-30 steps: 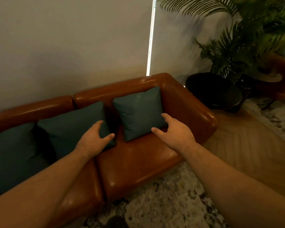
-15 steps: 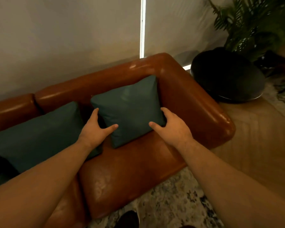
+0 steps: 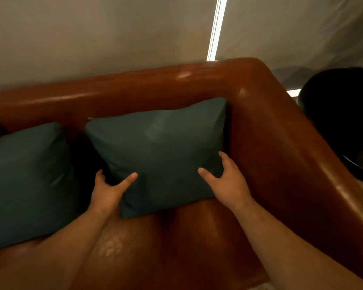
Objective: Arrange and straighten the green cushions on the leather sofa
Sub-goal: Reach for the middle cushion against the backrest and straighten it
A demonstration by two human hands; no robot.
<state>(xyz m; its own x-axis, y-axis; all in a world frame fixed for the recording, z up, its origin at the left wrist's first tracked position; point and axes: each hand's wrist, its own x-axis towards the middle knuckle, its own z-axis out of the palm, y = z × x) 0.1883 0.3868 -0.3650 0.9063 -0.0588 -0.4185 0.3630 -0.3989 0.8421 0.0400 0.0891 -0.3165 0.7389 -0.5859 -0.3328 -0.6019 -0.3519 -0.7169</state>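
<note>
Against the back corner of the glossy brown leather sofa, the square dark green cushion leans slightly askew, its lower edge on the seat. The left hand pinches its lower left edge, thumb on the front and fingers tucked behind. The right hand curls round the lower right edge beside the armrest. Risks, as I judge them: an uneven pull would leave it crooked, the slick leather may let its base slide forward, and a leftward shove could knock the second green cushion nearby.
</note>
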